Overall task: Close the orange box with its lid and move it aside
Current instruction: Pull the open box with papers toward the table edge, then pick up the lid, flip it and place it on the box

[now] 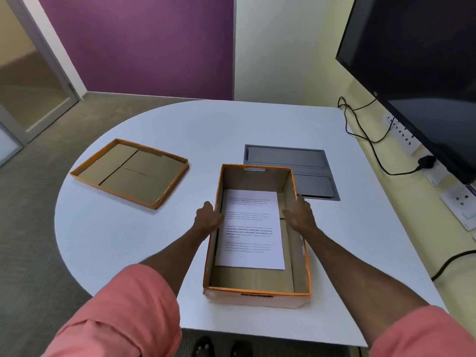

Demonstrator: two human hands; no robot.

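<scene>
The orange box (257,298) stands open near the front edge of the white table, with a printed sheet of paper (251,228) lying flat on its bottom. My left hand (207,217) rests against the outside of the box's left wall, thumb at the rim. On the right wall my right hand (300,215) grips the rim, fingers outside and thumb over the edge. The orange lid (130,173) lies upside down on the table to the left, its brown inside facing up, apart from the box.
A grey cable hatch (291,158) is set in the table (154,240) just behind the box. A black monitor (417,60) stands at the right, with cables (373,145) and wall sockets (458,199) below it. The table's left edge is rounded.
</scene>
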